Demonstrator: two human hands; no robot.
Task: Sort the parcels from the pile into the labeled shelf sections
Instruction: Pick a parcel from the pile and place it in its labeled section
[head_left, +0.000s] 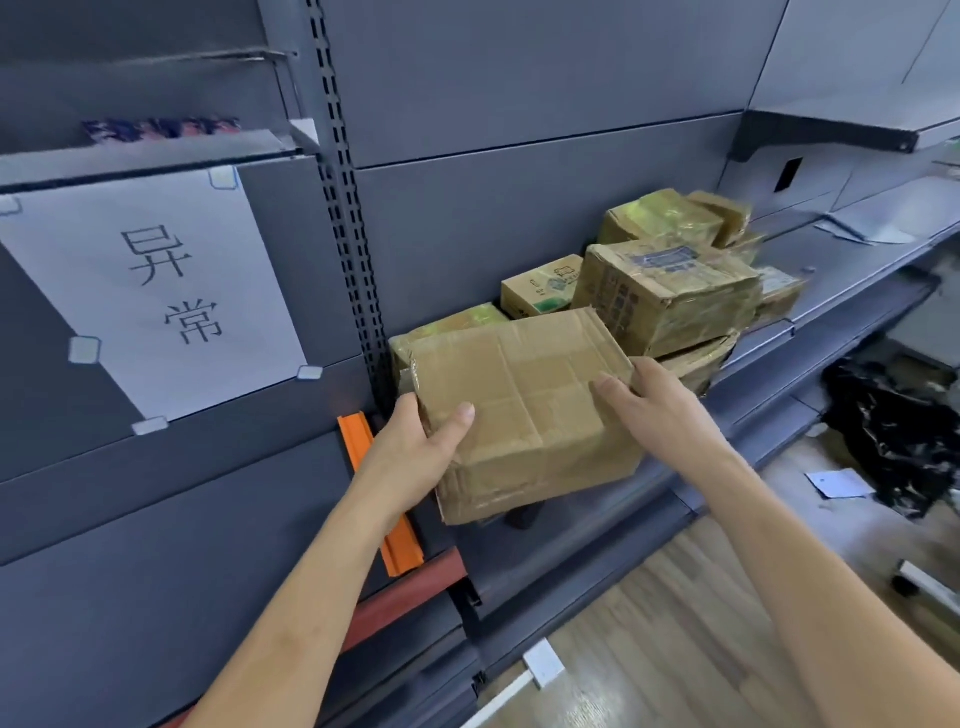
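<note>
Both hands hold one brown cardboard parcel (524, 410) above the grey shelf (831, 280); the left hand (421, 441) grips its near left corner, thumb on top; the right hand (649, 395) grasps its right edge; the pile of parcels (670, 280) sits just behind; a white paper label (156, 291) hangs on the left section.

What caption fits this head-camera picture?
Left hand and right hand hold a taped brown cardboard parcel at a grey metal shelf.

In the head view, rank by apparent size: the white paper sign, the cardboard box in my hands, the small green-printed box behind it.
1. white paper sign
2. cardboard box, nearest the camera, so enlarged
3. small green-printed box, farther back
</note>
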